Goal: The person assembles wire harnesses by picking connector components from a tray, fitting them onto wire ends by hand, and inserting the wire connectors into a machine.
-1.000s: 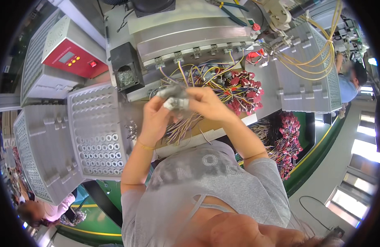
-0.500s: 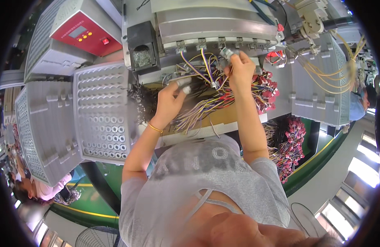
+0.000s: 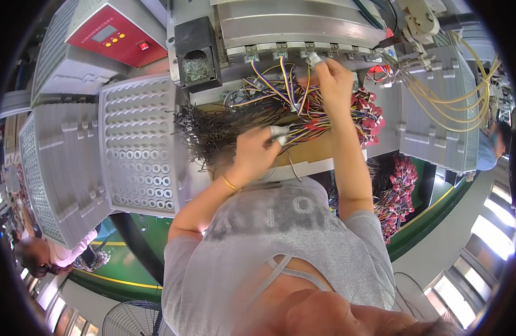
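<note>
While the right hand (image 3: pixel 337 87) reaches up to a metal fixture (image 3: pixel 297 27), its thumb and forefinger are close together at one of the small clips (image 3: pixel 309 47) along the edge, but whether they are clamped on a plug cannot be told. Thin coloured wires (image 3: pixel 308 84) hang just below those fingertips, and two more wired clips stand to their left. The left hand (image 3: pixel 256 152), lower down, has thumb and forefinger in pale covers (image 3: pixel 278 132), bent toward each other at the left end of a loose wire bundle (image 3: pixel 309 129); whether a strand is pinched between them is hidden. Dark wire ends (image 3: pixel 199 131) spread to the left of these fingers, and red connectors (image 3: pixel 371 117) lie to the right of the right wrist. Each wire looks light and limp, with smooth insulation that may slide under bare skin and tangle with its neighbours. The end held by the fixture should be hard but small, so a grip close behind it seems surer than one on the slack, where pulling could strain the joint
</note>
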`<state>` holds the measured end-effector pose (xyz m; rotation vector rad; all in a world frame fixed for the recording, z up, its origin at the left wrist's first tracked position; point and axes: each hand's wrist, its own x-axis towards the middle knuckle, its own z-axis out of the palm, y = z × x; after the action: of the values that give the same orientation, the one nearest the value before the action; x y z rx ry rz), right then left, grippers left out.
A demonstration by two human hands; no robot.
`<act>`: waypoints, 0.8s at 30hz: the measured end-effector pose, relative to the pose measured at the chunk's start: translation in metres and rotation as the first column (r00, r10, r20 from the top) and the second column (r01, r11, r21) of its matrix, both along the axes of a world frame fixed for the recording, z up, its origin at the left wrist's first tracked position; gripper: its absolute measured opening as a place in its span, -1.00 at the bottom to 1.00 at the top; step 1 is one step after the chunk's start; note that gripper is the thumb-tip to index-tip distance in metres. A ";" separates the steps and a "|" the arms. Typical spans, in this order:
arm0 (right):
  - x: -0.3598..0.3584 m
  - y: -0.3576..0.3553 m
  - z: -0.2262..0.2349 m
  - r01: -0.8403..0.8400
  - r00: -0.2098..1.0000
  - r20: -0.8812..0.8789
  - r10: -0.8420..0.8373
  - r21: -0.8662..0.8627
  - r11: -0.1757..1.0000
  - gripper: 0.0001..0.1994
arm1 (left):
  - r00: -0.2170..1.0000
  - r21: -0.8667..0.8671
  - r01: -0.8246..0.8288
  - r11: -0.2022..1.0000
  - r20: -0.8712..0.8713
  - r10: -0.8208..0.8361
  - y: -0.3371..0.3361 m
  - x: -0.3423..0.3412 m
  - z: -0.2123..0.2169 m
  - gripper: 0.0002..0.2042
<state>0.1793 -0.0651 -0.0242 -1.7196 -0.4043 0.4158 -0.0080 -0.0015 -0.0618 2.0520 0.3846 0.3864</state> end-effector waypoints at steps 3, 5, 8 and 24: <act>-0.014 -0.023 0.019 0.134 0.866 0.499 -0.025 -0.184 0.974 -0.80 | 0.976 -0.440 -0.036 0.897 -0.210 -0.064 0.022 -0.008 0.011 -0.81; -0.027 -0.037 0.027 0.069 0.849 0.527 0.045 -0.195 0.978 -0.87 | 0.964 -0.552 0.130 0.824 -0.125 -0.235 0.037 -0.015 0.010 -0.80; -0.049 -0.038 0.026 -0.409 0.760 0.457 0.462 -0.215 0.887 -0.93 | 0.962 -0.672 0.105 0.733 -0.117 -0.245 0.050 -0.028 0.026 -0.80; -0.061 -0.040 0.004 -0.604 0.749 0.196 0.633 -0.191 0.774 -0.77 | 0.987 -0.583 -0.104 0.805 -0.159 0.012 0.053 -0.068 0.033 -0.74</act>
<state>0.1178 -0.1049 -0.0198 -1.7228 -1.1824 0.7143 -0.0760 0.0511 -0.0284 1.4550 0.5797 0.1199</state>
